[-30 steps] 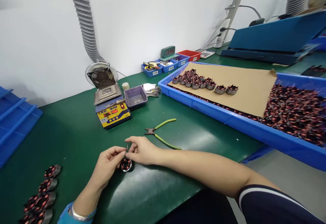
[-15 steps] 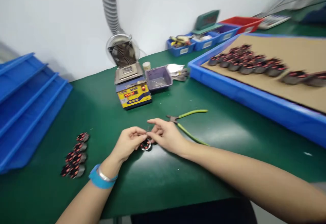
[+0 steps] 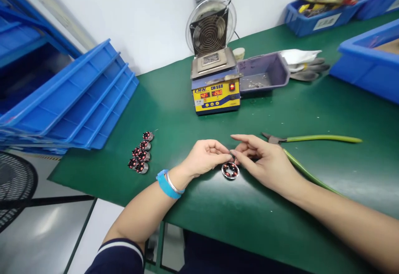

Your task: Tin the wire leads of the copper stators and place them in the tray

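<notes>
A small round motor stator (image 3: 230, 170) with copper windings and a silver rim lies on the green table between my hands. Thin wire leads rise from its far edge. My left hand (image 3: 210, 154) pinches these leads between thumb and forefinger. From the other side, my right hand (image 3: 257, 154) has its thumb and fingers closed on the same leads, with the forefinger stretched out above. Just right of that hand lie green-handled cutting pliers (image 3: 321, 138) with their handles spread. Several more stators (image 3: 141, 156) stand grouped at the left.
A yellow-and-blue solder pot (image 3: 216, 95) stands behind my hands, with a purple bin (image 3: 264, 74) and gloves (image 3: 308, 68) beside it. Stacked blue trays (image 3: 90, 99) lean at the left. A blue tray (image 3: 370, 66) and a tool bin (image 3: 324, 18) are at the right.
The view has swung left and closer, so the scene sits further right and larger. Both hands stay at the stator, which now shows more fully below the fingers.
</notes>
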A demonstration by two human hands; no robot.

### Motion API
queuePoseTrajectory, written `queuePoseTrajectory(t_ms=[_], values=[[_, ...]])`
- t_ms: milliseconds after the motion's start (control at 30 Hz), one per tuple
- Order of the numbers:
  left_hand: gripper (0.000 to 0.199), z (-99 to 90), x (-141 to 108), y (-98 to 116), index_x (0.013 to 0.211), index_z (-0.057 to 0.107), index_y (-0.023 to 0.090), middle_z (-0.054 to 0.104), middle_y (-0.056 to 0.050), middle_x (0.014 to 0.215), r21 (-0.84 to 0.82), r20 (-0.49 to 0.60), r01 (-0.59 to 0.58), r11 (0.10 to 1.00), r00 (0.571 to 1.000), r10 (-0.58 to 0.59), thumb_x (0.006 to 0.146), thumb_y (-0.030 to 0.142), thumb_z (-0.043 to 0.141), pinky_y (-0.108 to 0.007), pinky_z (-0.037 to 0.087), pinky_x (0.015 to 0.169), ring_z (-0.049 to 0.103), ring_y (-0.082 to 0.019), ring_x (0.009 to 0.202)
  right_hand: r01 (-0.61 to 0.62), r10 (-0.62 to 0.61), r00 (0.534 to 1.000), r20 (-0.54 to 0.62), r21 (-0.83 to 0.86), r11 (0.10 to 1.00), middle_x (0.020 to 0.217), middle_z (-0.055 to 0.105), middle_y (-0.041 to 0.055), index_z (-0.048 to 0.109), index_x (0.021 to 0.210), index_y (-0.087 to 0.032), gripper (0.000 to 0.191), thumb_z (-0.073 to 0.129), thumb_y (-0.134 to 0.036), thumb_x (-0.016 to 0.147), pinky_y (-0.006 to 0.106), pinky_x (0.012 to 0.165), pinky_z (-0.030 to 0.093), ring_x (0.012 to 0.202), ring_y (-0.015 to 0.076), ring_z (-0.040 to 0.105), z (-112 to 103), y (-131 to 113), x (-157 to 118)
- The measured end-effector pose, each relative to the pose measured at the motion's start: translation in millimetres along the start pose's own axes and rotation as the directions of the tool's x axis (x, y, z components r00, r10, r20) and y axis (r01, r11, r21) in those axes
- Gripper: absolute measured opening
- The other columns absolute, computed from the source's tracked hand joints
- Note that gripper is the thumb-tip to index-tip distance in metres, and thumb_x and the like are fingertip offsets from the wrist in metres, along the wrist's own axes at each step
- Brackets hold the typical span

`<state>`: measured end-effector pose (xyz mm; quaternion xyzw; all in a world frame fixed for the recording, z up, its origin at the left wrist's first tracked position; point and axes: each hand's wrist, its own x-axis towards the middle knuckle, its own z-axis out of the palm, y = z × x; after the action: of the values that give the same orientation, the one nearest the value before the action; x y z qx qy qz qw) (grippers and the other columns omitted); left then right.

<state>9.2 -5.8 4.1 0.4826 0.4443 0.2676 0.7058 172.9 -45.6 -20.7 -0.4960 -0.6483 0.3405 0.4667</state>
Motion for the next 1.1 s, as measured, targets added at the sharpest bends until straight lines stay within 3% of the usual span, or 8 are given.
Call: queuePoseTrajectory(t_ms=[167, 333, 600, 700, 800, 967, 1100], values=[[0.037, -0.3, -1, -2, 0.073, 0.061, 0.009, 0.064, -0.001, 0.062, -0.01, 0.022, 0.003, 1.0, 1.0, -0.003, 0.055, 0.033, 0.083, -0.018, 0.034, 0.045, 0.047, -0.003, 0.043, 0.108, -0.109, 0.994, -0.002, -0.12, 0.987, 0.072, 0.066, 0.0038, 0.062, 0.108, -0.017, 0.027, 0.055, -0.025, 0.083, 0.024, 0.055, 0.052, 0.059, 0.0131, 0.062, -3, -2, -2], [0.037, -1.4, 0, -3, 0.07, 0.06, 0.01, 0.056, 0.003, 0.051, -0.003, 0.049, -0.012, 1.0, 0.999, 0.013, 0.057, 0.036, 0.082, -0.018, 0.029, 0.043, 0.042, -0.002, 0.041, 0.198, -0.194, 0.98, 0.039, -0.201, 0.959, 0.066, 0.063, 0.0033, 0.068, 0.099, -0.02, 0.023, 0.05, -0.025, 0.086, 0.026, 0.055, 0.05, 0.057, 0.0132, 0.059, -4, -7, -3], [0.031, 2.2, 0, -2, 0.072, 0.063, 0.009, 0.062, -0.001, 0.058, -0.025, 0.01, -0.008, 1.0, 1.0, 0.008, 0.056, 0.03, 0.079, -0.018, 0.024, 0.04, 0.039, -0.001, 0.039, 0.122, -0.121, 0.992, 0.019, -0.145, 0.982, 0.062, 0.061, 0.0023, 0.069, 0.096, -0.016, 0.023, 0.052, -0.023, 0.082, 0.023, 0.049, 0.046, 0.051, 0.0112, 0.054, -4, -8, -2], [0.026, 3.8, -1, -1, 0.069, 0.063, 0.009, 0.057, 0.002, 0.052, -0.012, -0.002, -0.003, 1.0, 1.0, 0.003, 0.055, 0.027, 0.077, -0.017, 0.023, 0.039, 0.037, -0.001, 0.038, 0.093, -0.087, 0.994, 0.067, -0.085, 0.992, 0.06, 0.06, 0.0015, 0.069, 0.097, -0.015, 0.024, 0.052, -0.023, 0.082, 0.022, 0.046, 0.044, 0.049, 0.0107, 0.053, -2, -9, -1], [0.023, 5.3, -1, 0, 0.064, 0.061, 0.01, 0.05, 0.006, 0.045, 0.007, -0.008, -0.001, 1.0, 1.0, 0.001, 0.054, 0.026, 0.075, -0.017, 0.022, 0.04, 0.035, -0.001, 0.037, 0.144, -0.135, 0.986, 0.097, -0.089, 0.986, 0.061, 0.059, 0.0013, 0.068, 0.096, -0.016, 0.022, 0.051, -0.023, 0.083, 0.022, 0.048, 0.045, 0.05, 0.0101, 0.052, -3, -10, 0], [0.023, 9.0, -5, 2, 0.062, 0.06, 0.011, 0.046, 0.006, 0.044, 0.092, -0.011, -0.036, 0.995, 0.999, 0.037, 0.058, 0.028, 0.075, -0.017, 0.023, 0.041, 0.034, -0.001, 0.039, 0.293, -0.27, 0.954, 0.134, -0.205, 0.934, 0.067, 0.061, 0.0022, 0.066, 0.096, -0.015, 0.02, 0.05, -0.019, 0.085, 0.022, 0.055, 0.045, 0.056, 0.0106, 0.055, -9, -10, -3], [0.029, 9.7, -4, 2, 0.065, 0.062, 0.011, 0.048, 0.005, 0.045, 0.122, -0.023, -0.005, 0.993, 1.0, 0.008, 0.059, 0.034, 0.077, -0.017, 0.021, 0.039, 0.033, -0.002, 0.038, 0.341, -0.313, 0.94, 0.137, -0.382, 0.859, 0.071, 0.062, 0.0036, 0.064, 0.099, -0.013, 0.02, 0.048, -0.016, 0.088, 0.022, 0.057, 0.043, 0.06, 0.0113, 0.056, -10, -9, -6]])
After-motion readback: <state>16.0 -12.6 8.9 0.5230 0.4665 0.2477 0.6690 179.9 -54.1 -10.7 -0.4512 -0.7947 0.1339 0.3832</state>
